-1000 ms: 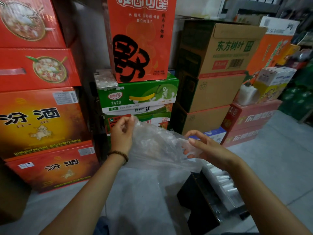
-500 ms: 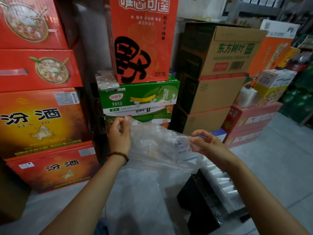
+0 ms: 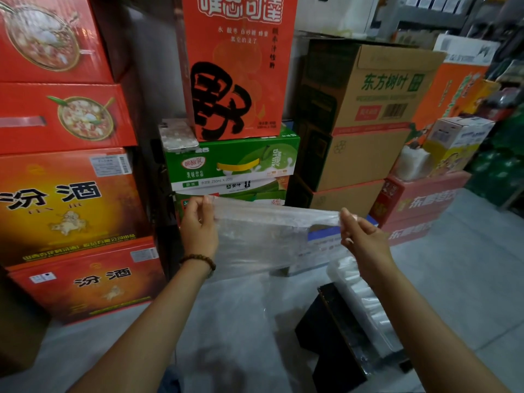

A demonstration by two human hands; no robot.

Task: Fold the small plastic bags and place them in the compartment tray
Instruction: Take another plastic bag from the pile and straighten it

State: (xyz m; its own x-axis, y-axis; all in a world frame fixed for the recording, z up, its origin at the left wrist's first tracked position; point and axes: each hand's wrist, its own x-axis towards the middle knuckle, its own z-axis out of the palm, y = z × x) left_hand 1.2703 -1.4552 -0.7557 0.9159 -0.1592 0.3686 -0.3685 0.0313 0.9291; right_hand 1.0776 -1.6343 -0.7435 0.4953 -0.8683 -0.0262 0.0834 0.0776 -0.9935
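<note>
A clear, thin plastic bag (image 3: 263, 239) hangs stretched flat between my two hands at chest height. My left hand (image 3: 198, 225), with a bead bracelet on the wrist, pinches the bag's upper left corner. My right hand (image 3: 363, 236) pinches its upper right end, which is drawn into a narrow strip. Below my right forearm lies the compartment tray (image 3: 365, 304), a long clear plastic tray resting on a black box (image 3: 331, 341); its compartments hold clear plastic that I cannot make out.
Stacked cartons wall off the front: red and orange boxes (image 3: 65, 194) on the left, a green drink case (image 3: 232, 163) in the middle, brown cardboard boxes (image 3: 365, 114) to the right. A phone (image 3: 177, 134) lies on the green case. Grey floor (image 3: 465, 273) spreads right.
My hands have moved apart and the crumpled bag is now pulled taut and flat between them. My right hand shifted right and rose a little.
</note>
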